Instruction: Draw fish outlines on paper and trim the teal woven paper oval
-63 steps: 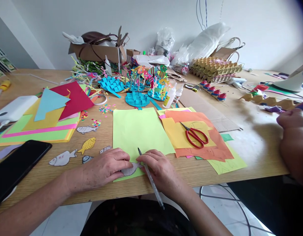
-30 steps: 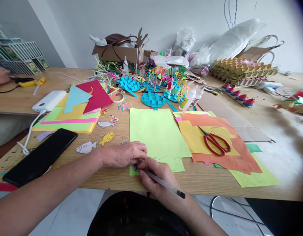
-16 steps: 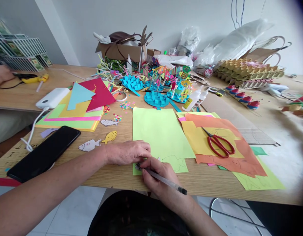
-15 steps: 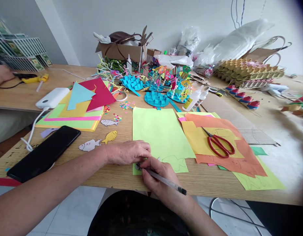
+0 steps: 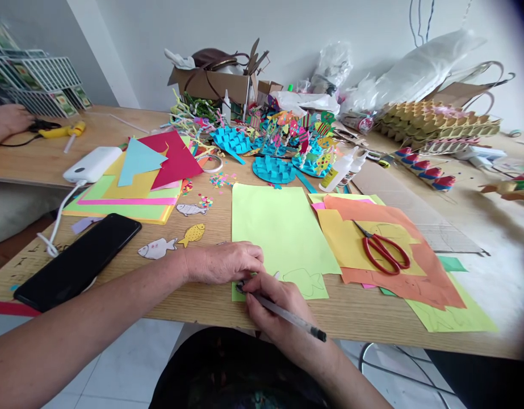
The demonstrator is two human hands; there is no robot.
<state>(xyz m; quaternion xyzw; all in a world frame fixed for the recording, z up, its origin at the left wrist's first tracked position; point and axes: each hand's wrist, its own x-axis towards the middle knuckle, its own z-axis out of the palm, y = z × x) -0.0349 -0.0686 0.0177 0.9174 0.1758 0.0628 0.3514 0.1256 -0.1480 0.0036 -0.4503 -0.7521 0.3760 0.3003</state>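
Note:
A light green sheet of paper [image 5: 283,221] lies on the table before me, with a fish outline drawn near its lower right corner. My right hand [image 5: 276,301] is closed round a clear pen with a black end cap [image 5: 293,315], its tip low on the sheet. My left hand [image 5: 227,262], fingers bent and together, presses down a small paper fish cutout [image 5: 240,287] at the sheet's lower left; both hands mostly cover it. Left of my left hand lie a white paper fish [image 5: 157,248], a yellow paper fish [image 5: 194,234] and a striped one [image 5: 192,209].
Red-handled scissors [image 5: 385,254] rest on orange and yellow paper at right. A black phone [image 5: 78,261], a white power bank [image 5: 92,164] and coloured paper [image 5: 117,205] are at left. Glue bottles [image 5: 338,173] and blue woven crafts [image 5: 273,170] stand behind. Another person's hand [image 5: 10,120] is far left.
The whole view has shifted slightly. My right hand and the pen have barely moved at the sheet's lower left, and my left hand stays pressed down.

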